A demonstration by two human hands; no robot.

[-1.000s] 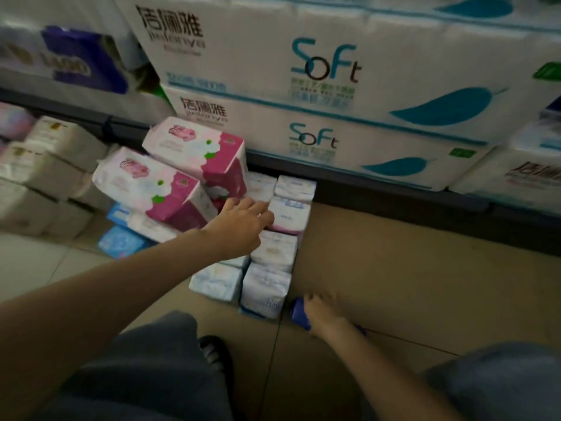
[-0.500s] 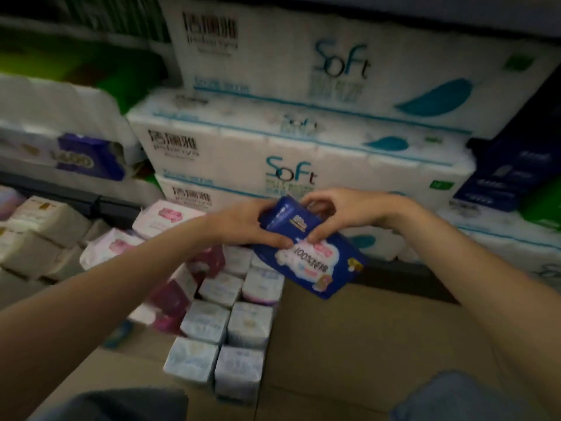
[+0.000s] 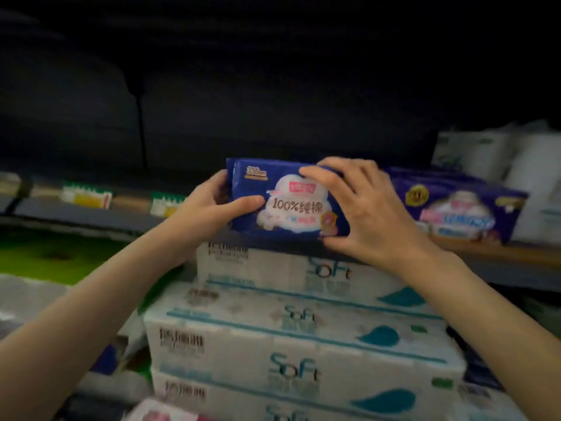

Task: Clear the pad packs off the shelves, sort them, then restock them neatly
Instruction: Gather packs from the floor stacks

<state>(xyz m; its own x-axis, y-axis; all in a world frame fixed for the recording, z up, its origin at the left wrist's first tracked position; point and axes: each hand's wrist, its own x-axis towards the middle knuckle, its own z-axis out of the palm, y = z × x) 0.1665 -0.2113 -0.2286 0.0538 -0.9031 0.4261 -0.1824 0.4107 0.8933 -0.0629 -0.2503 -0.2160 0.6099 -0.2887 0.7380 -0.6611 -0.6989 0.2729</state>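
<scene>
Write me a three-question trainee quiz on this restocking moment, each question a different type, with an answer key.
1. True or false: only the right hand holds the blue pad pack, while the left hand hangs free.
2. Multiple choice: what sits directly to the right of the held pack on the shelf? A) a matching blue pack B) a green bottle C) a pink pack
3. Fill in: the big white cases stacked below the hands are printed with the word ____.

Key: 1 false, both hands have a grip on it; 2 A; 3 Soft.
</scene>
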